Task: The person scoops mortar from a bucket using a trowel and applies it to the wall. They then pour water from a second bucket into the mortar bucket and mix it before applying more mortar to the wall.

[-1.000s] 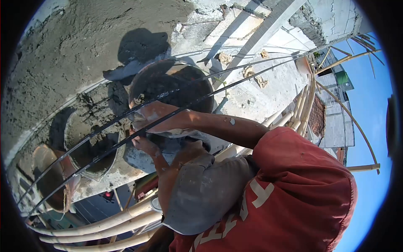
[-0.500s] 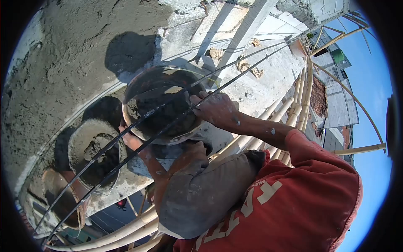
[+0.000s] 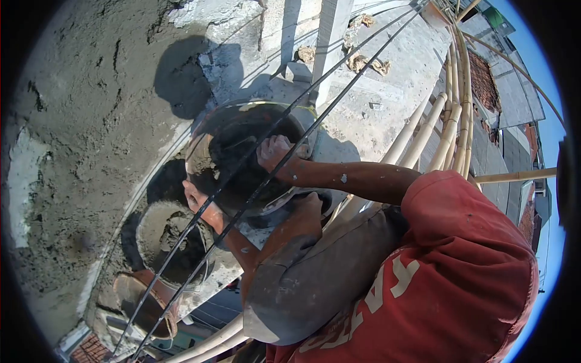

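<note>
A large round black basin (image 3: 257, 202) with grey mortar inside stands on the ledge. My left hand (image 3: 204, 207) grips the basin's near left side, its fingers at the rim. Inside the basin's opening, my right hand (image 3: 278, 152) is closed with curled fingers; whatever it holds is hidden. Two thin dark rods (image 3: 345, 60) run diagonally between the camera and the basin, crossing over both arms. Beside the basin, a bucket (image 3: 145, 233) holds more mortar.
An orange-brown container (image 3: 124, 289) lies tilted past the bucket. Wet mortar covers the surface (image 3: 78, 121) at left. A pale post (image 3: 330, 54) rises behind the basin. Bamboo poles (image 3: 417, 145) line the ledge's edge. Crumpled paper-like scraps (image 3: 369, 64) lie on the concrete.
My right hand has moved from the basin's far right rim to inside its opening. The view has shifted, and the basin's inside looks darker, with less mortar showing.
</note>
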`<act>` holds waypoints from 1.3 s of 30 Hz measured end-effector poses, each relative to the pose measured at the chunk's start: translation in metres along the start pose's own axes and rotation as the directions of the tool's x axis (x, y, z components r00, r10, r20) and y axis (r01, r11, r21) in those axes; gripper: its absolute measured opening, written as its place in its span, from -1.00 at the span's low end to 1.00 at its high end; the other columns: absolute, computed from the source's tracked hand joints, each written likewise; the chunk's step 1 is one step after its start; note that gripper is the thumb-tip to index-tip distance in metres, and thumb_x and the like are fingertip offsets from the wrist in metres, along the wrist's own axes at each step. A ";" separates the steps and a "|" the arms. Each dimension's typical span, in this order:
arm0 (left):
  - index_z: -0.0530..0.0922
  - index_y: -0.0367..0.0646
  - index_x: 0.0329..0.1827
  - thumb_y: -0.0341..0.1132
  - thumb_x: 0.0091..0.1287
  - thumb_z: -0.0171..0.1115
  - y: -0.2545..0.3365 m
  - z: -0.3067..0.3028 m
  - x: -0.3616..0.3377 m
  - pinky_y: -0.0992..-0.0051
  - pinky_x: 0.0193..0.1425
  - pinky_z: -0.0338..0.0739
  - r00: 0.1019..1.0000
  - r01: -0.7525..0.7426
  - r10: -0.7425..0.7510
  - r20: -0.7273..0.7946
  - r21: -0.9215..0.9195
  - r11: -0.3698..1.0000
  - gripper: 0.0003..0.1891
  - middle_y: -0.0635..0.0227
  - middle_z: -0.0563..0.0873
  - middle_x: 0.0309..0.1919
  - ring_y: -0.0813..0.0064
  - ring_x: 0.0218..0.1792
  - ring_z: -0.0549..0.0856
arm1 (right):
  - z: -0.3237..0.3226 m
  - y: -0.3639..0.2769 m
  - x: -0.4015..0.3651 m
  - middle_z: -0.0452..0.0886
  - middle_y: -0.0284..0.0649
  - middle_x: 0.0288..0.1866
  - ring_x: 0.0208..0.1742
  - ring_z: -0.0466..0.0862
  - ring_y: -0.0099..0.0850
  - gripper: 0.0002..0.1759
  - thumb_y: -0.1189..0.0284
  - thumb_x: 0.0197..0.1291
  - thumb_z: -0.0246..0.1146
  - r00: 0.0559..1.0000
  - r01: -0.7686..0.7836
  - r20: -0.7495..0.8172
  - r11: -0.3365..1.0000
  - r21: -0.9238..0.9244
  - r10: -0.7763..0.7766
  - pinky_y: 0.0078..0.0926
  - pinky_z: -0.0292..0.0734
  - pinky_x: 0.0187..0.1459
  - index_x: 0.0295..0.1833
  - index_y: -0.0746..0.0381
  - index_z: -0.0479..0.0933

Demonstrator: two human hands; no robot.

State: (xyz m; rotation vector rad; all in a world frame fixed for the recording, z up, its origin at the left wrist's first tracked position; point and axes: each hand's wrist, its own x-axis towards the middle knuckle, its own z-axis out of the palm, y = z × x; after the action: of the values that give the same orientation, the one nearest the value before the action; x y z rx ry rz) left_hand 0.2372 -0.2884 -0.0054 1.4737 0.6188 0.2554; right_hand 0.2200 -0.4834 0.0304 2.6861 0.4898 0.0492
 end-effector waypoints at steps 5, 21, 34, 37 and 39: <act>0.49 -0.41 0.00 0.14 0.29 0.04 -0.018 -0.006 0.008 0.50 0.07 0.33 0.994 -0.104 0.105 0.027 -0.026 0.994 -0.36 0.21 0.59 -0.12 0.43 -0.12 0.51 | 0.009 -0.004 -0.006 0.47 -0.18 -0.48 -0.42 0.52 -0.29 -0.72 0.36 -0.12 0.15 0.994 -0.091 -0.058 0.990 0.106 0.097 -0.34 0.34 -0.45 -0.31 0.33 0.53; 0.54 -0.29 0.00 0.01 0.25 0.17 0.006 -0.008 0.013 0.54 0.04 0.36 0.947 0.269 -0.210 0.245 -0.243 0.932 -0.50 0.32 0.59 -0.08 0.56 -0.10 0.52 | 0.011 0.007 0.003 0.44 -0.22 -0.42 -0.42 0.49 -0.38 -0.74 0.38 -0.09 0.12 0.997 -0.068 0.038 0.995 0.075 0.066 -0.43 0.41 -0.40 -0.28 0.29 0.50; 0.56 -0.26 -0.03 -0.32 0.19 0.28 0.009 0.026 -0.013 0.63 -0.25 0.38 0.926 -0.103 0.200 0.319 -0.295 0.950 -0.69 0.46 0.61 -0.37 0.66 -0.35 0.50 | -0.045 0.086 -0.050 0.55 -0.14 -0.36 -0.28 0.62 -0.30 -0.66 0.42 -0.01 0.17 0.874 0.398 0.201 0.889 0.225 -0.442 -0.34 0.49 -0.27 -0.08 0.30 0.42; 0.57 -0.26 -0.12 -0.34 0.20 0.24 0.049 0.030 -0.047 0.59 -0.41 0.35 0.944 -0.218 0.195 0.264 0.058 0.974 -0.76 0.51 0.56 -0.52 0.70 -0.50 0.43 | -0.053 0.110 -0.051 0.54 -0.14 -0.31 -0.26 0.62 -0.28 -0.61 0.41 -0.02 0.20 0.932 0.286 0.190 0.947 0.144 -0.310 -0.30 0.49 -0.25 -0.04 0.30 0.38; 0.57 -0.26 -0.14 -0.33 0.19 0.25 0.048 0.038 -0.056 0.59 -0.42 0.34 0.928 -0.202 0.216 0.305 -0.076 0.976 -0.76 0.51 0.55 -0.53 0.70 -0.50 0.42 | -0.051 0.121 -0.041 0.55 -0.12 -0.28 -0.25 0.62 -0.27 -0.59 0.41 -0.03 0.21 0.963 0.158 0.205 0.983 0.092 -0.174 -0.29 0.50 -0.24 -0.03 0.30 0.36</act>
State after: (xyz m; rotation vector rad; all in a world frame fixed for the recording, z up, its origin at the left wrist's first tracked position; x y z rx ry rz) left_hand 0.2216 -0.3450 0.0536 1.5004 0.1993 0.1935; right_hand 0.2163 -0.5809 0.1272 2.6707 0.6577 -0.3069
